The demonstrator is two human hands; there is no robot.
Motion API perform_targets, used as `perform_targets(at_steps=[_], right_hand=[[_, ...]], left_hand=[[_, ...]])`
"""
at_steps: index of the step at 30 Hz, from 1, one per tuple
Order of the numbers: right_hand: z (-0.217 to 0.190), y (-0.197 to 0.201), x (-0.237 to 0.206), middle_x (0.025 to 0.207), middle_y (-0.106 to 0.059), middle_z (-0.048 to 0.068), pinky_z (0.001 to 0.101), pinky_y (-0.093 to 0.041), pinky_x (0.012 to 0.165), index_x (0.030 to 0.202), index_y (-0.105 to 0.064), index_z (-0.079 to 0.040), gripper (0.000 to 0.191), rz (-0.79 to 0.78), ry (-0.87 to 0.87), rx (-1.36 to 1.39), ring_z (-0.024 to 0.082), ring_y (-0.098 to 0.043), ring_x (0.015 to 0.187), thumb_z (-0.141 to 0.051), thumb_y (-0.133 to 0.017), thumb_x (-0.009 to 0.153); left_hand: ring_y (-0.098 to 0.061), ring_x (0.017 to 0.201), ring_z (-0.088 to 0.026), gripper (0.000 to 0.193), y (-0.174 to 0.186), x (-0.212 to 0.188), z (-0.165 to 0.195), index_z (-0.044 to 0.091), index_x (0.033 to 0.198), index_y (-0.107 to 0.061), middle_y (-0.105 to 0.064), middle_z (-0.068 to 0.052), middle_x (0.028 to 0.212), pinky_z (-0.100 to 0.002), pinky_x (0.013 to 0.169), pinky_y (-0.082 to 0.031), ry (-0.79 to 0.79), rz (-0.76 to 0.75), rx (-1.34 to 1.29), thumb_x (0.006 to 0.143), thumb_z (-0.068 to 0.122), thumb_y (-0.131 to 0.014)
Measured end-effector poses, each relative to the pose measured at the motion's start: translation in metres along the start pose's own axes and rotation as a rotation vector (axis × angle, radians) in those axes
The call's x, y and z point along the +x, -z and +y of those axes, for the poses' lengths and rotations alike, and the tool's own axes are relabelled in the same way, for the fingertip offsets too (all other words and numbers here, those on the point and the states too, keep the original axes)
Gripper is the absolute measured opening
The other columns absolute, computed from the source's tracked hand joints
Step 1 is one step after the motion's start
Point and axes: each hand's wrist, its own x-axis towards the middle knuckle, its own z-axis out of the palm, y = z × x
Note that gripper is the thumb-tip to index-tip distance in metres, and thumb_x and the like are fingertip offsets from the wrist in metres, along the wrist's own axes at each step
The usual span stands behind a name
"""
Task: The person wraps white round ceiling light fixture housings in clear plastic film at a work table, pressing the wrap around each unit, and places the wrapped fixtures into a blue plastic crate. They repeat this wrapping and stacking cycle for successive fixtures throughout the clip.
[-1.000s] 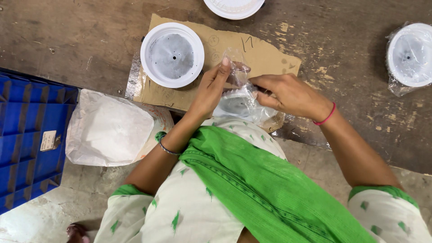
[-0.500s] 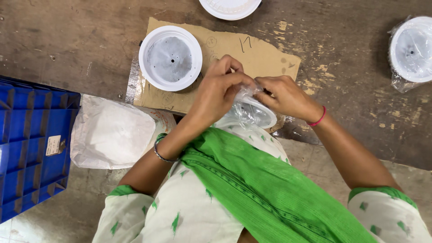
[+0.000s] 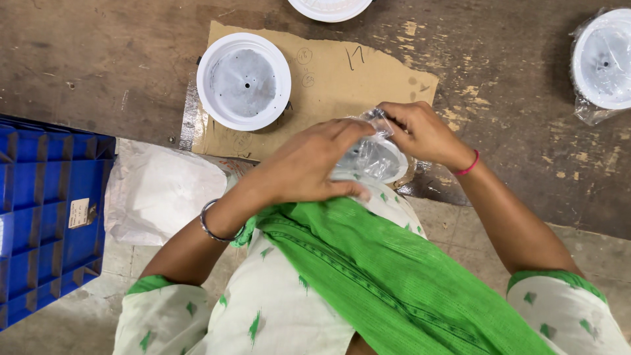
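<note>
Left hand (image 3: 305,167) cupped over a white round dish (image 3: 376,160) in clear plastic wrap (image 3: 374,121), held against the lap for steadiness. Right hand (image 3: 420,131) pinching the wrap's top. Bare dish (image 3: 244,81) parked on cardboard (image 3: 368,72) nearby.

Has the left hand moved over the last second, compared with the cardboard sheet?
Yes. The left hand has slid toward the person, off the cardboard sheet, and now lies flat over the near side of the bagged white dish.
</note>
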Motion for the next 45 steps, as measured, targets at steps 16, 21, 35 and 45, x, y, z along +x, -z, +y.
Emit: perform_targets(at_steps=[16,21,35,45], right_hand=[[0.008,-0.004,-0.008,0.092,-0.066,0.027,0.0461,-0.052,0.068,0.116,-0.065,0.004,0.038,0.061,0.097,-0.065,0.042,-0.069,0.08,0.004,-0.06,0.078],[0.01,-0.005,-0.01,0.088,-0.066,0.027,0.0458,-0.05,0.066,0.114,-0.066,0.005,0.036,0.058,0.044,-0.06,0.04,-0.067,0.076,0.004,-0.061,0.079],[0.003,0.005,-0.005,0.09,-0.069,0.025,0.0452,-0.053,0.066,0.119,-0.065,0.003,0.039,-0.025,0.076,-0.048,0.037,-0.07,0.074,0.007,-0.059,0.08],[-0.012,0.015,-0.023,0.128,-0.068,0.022,0.0486,-0.055,0.091,0.145,-0.053,-0.005,0.045,0.007,0.086,0.056,0.038,-0.071,0.101,-0.021,-0.056,0.103]], left_hand=[[-0.069,0.092,-0.027,0.017,-0.027,0.025,-0.016,0.004,0.103,-0.063,-0.059,-0.01,0.109,-0.04,0.077,-0.054,0.357,0.2,0.01,0.088,0.001,-0.07],[-0.062,0.112,-0.027,0.028,-0.03,0.02,-0.013,0.006,0.114,-0.069,-0.063,-0.005,0.114,-0.039,0.09,-0.055,0.08,0.167,0.296,0.086,0.004,-0.066],[-0.063,0.107,-0.034,0.037,-0.04,0.002,-0.019,-0.005,0.117,-0.061,-0.064,-0.019,0.117,-0.043,0.09,-0.054,0.082,0.044,0.36,0.094,0.022,-0.07],[-0.066,0.094,-0.036,0.022,-0.046,0.018,-0.02,0.001,0.105,-0.063,-0.069,-0.017,0.099,-0.046,0.077,-0.052,0.223,0.08,0.386,0.093,0.017,-0.072]])
